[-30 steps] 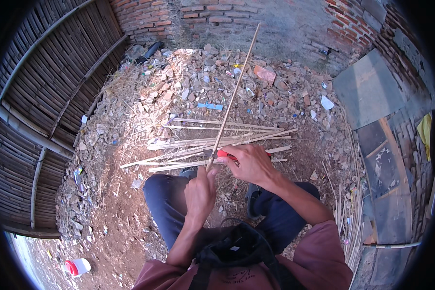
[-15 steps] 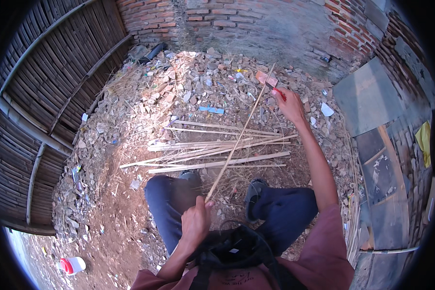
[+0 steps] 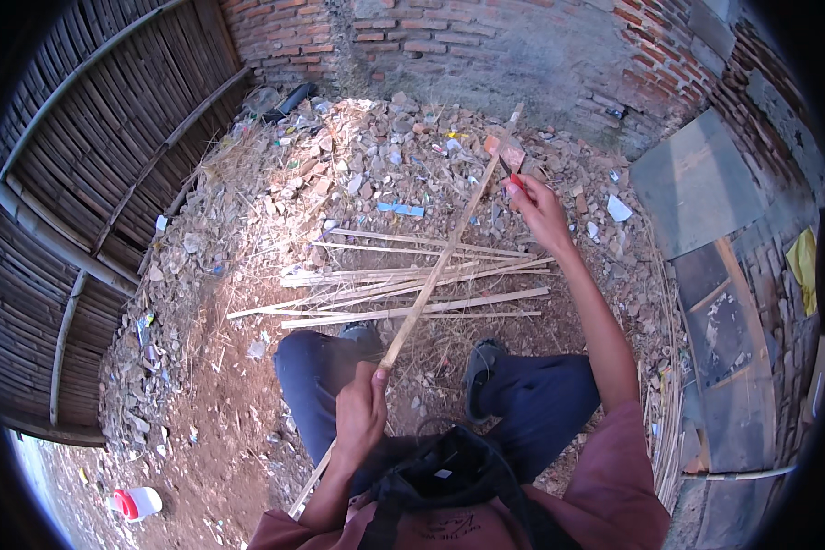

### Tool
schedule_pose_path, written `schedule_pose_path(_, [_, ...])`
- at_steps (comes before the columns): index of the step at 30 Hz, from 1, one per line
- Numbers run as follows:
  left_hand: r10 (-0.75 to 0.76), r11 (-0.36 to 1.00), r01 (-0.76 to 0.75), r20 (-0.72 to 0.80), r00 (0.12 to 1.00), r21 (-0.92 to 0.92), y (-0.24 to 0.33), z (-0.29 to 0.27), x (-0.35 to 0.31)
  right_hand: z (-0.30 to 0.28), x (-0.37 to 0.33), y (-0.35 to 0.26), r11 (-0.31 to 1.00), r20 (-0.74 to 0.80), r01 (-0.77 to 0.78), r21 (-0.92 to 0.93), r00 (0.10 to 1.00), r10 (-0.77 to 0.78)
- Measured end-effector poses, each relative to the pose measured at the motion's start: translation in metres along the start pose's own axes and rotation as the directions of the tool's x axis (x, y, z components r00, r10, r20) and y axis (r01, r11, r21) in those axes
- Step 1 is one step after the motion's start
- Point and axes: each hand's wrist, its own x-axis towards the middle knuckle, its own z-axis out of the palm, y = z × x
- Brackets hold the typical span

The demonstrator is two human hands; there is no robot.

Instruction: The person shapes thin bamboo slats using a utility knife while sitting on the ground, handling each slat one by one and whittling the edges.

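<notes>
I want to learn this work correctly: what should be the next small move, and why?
Perhaps a light outward stroke of the red-handled knife along the bamboo strip: the right hand holds it by the strip's far part, while the left hand grips the strip lower down.

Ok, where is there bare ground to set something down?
The brown dirt between the red-and-white container and the left trouser leg is mostly bare. Ahead is crowded: loose bamboo strips lie beyond the shoes, rubble past them, and the bamboo strip in the left hand slants above.
</notes>
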Motion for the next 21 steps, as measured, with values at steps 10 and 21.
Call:
schedule_pose_path(10, [-0.044,0.932,0.070,0.082,0.996,-0.354,0.019,-0.012,0.012,0.033,-0.095,-0.120,0.968,0.292,0.194,0.157,0.927,-0.234])
schedule_pose_path(21, [-0.008,0.788,0.078,0.117,0.993,-0.611,0.033,-0.003,0.028,0.059,-0.135,-0.140,0.851,0.337,0.475,0.224,0.781,-0.525])
